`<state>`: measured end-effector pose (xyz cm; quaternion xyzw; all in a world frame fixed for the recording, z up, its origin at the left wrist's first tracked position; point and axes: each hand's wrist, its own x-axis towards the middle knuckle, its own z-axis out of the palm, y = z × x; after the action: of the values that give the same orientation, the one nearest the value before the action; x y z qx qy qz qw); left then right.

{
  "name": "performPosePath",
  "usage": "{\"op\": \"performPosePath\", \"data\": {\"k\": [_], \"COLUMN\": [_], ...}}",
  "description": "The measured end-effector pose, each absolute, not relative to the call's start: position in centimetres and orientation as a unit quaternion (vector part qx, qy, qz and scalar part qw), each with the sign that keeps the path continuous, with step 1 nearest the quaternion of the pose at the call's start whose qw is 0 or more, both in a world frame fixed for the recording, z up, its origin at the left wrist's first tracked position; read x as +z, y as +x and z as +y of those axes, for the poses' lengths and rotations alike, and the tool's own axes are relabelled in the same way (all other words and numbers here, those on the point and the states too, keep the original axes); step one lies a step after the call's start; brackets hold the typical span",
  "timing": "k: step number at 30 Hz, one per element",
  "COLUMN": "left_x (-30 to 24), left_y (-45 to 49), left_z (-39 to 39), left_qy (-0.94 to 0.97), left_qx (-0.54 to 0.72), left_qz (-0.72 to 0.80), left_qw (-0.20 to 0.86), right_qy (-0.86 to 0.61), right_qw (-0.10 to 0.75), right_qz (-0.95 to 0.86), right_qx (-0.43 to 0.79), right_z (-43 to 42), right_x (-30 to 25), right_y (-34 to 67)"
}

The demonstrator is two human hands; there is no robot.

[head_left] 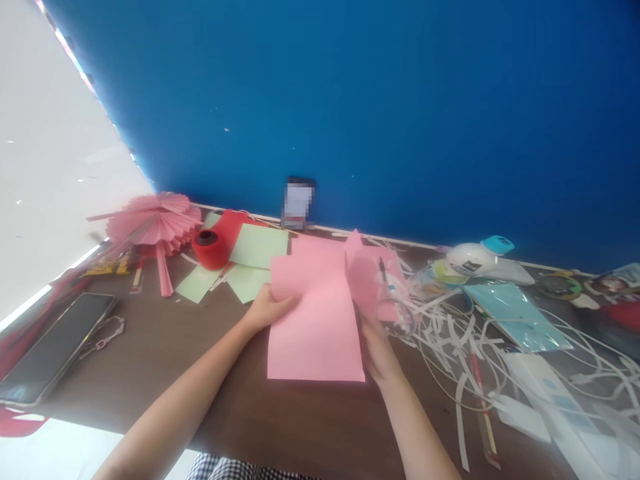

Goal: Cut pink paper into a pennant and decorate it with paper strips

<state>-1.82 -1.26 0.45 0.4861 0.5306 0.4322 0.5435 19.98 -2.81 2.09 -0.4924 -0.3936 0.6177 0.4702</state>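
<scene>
Head view: both bare hands on one pink sheet, which is centred over the near part of the desk, upper part bent or folded. Left hand on its left edge: thumb on top, other fingers hidden underneath, clamped on the paper. Right hand touching the right edge; fingers partly behind the sheet, can't tell if pinched.

Just behind: more pink paper, with blurry scissors on its right part. Left of that, light green sheets, then a red roll and pleated pink fans. Phone lying at far left. Right side: tangle of white strips and cables, teal packet, white bottle with blue cap, white power strip. Blurred-out upright device by the blue wall.
</scene>
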Motion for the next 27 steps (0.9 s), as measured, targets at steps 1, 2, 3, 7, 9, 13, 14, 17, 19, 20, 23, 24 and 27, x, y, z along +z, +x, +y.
{"op": "performPosePath", "data": {"k": [1,2,3,7,9,13,14,17,19,20,23,24,27], "left_x": [0.5,0.5,0.5,0.6,0.5,0.4,0.4,0.4,0.4,0.4,0.5,0.5,0.5], "left_y": [-1.8,-1.9,-1.9,-1.8,-1.8,-1.8,-1.8,-1.8,-1.8,-1.8,-1.8,-1.8,-1.7], "left_z": [-1.3,-1.3,-1.3,-1.3,-1.3,-1.3,-1.3,-1.4,-1.4,-1.4,-1.4,-1.4,-1.4], "left_qy": [0.485,0.485,0.484,0.484,0.488,0.499,0.5,0.497,0.495,0.495,0.494,0.495,0.494], "left_qx": [0.432,0.431,0.431,0.428,0.427,0.427,0.426,0.426,0.427,0.427,0.425,0.424,0.425], "left_qz": [0.532,0.534,0.535,0.532,0.526,0.514,0.514,0.52,0.523,0.525,0.525,0.523,0.522], "left_qw": [0.543,0.542,0.542,0.546,0.55,0.552,0.552,0.55,0.546,0.545,0.548,0.549,0.549], "right_qy": [-0.493,-0.494,-0.494,-0.49,-0.487,-0.482,-0.482,-0.476,-0.47,-0.468,-0.472,-0.474,-0.477], "right_qw": [0.471,0.471,0.471,0.474,0.479,0.486,0.485,0.484,0.483,0.48,0.479,0.48,0.481], "right_qz": [-0.391,-0.388,-0.385,-0.377,-0.375,-0.366,-0.364,-0.361,-0.36,-0.36,-0.359,-0.359,-0.365], "right_qx": [0.618,0.619,0.621,0.627,0.627,0.63,0.632,0.639,0.646,0.649,0.647,0.645,0.639], "right_z": [-2.8,-2.8,-2.8,-2.7,-2.7,-2.5,-2.5,-2.3,-2.3,-2.3,-2.4,-2.4,-2.4], "right_x": [2.1,2.0,2.0,2.1,2.0,1.6,1.5,1.0,0.7,0.7,0.6,0.6,0.6], "right_y": [20.0,20.0,20.0,19.9,19.9,20.0,20.1,20.4,20.5,20.5,20.5,20.5,20.5]}}
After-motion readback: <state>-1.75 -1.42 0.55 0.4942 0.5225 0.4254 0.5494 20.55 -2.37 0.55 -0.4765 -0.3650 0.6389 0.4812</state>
